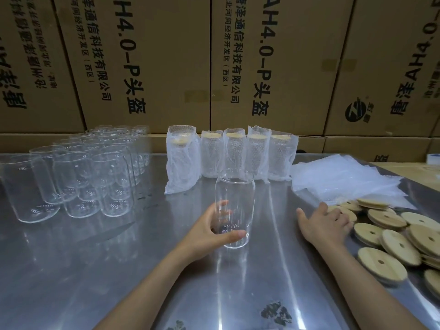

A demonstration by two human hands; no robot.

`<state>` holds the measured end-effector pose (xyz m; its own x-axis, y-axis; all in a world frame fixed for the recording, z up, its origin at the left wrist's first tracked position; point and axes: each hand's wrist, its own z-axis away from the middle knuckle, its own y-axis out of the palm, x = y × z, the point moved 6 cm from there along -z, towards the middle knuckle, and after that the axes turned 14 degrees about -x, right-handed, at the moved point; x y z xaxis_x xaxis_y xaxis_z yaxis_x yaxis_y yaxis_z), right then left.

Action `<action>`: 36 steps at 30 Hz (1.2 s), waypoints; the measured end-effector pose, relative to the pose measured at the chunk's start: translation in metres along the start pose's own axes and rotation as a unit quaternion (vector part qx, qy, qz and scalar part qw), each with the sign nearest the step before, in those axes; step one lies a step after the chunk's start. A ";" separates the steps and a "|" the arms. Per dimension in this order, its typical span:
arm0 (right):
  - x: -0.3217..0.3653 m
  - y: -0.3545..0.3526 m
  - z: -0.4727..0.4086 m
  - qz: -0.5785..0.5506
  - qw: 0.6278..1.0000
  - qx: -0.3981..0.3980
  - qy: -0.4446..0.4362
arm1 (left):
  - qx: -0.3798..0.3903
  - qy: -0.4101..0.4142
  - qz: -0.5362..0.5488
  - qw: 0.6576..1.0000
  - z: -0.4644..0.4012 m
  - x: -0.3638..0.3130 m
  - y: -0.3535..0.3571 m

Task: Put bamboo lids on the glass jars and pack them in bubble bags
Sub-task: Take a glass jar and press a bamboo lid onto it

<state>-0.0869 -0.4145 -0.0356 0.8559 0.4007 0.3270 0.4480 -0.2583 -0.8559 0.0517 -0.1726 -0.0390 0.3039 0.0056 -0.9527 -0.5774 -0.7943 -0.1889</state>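
An empty glass jar [235,198] stands upright on the steel table [119,270], with no lid on it. My left hand [212,231] grips its lower part, thumb in front and fingers behind the glass. My right hand [326,225] reaches to the right with fingers resting on a bamboo lid [345,211] at the edge of a pile of bamboo lids [395,244]. Whether the fingers curl around that lid is hidden. A stack of flat bubble bags [345,179] lies behind the lids. Several lidded jars wrapped in bubble bags [233,153] stand in a row at the back.
Several empty glass jars [78,177] are grouped on the left of the table. Large printed cardboard boxes [214,55] form a wall behind the table. A roll of tape [432,158] sits at the far right edge.
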 end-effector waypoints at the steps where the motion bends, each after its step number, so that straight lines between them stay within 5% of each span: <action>1: 0.003 -0.001 0.002 0.019 1.000 -0.005 -0.018 | -0.001 0.001 0.001 1.000 0.000 0.000 0.000; 8: 0.046 -0.005 0.025 -0.093 0.972 -0.010 -0.216 | -0.002 0.003 -0.004 1.000 0.001 -0.002 0.001; 13: 0.052 0.001 0.032 -0.154 0.967 0.040 -0.197 | -0.001 0.005 -0.006 1.000 0.001 -0.001 0.000; 18: 0.052 -0.012 0.034 -0.207 0.958 -0.006 -0.199 | -0.001 0.007 -0.014 1.000 0.001 -0.001 0.000; 20: 0.056 -0.023 0.035 -0.304 0.936 -0.029 -0.176 | -0.003 0.010 -0.019 1.000 0.001 0.000 0.000; 23: 0.067 -0.055 0.039 -0.493 0.854 -0.082 -0.140 | -0.009 0.014 -0.020 1.000 0.001 -0.001 0.000; 28: 0.093 -0.110 0.065 -0.607 0.751 -0.178 -0.191 | -0.010 0.012 -0.005 1.000 0.001 -0.001 0.002; 36: 0.131 -0.113 0.086 -0.594 0.744 -0.133 -0.276 | -0.008 0.007 -0.001 1.000 0.001 0.000 0.003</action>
<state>-0.0481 -0.2573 0.0698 -0.3880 0.7662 0.5123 0.9014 0.4313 0.0378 0.0493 -0.1740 -0.0398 0.3154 -0.0018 -0.9490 -0.5654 -0.8035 -0.1864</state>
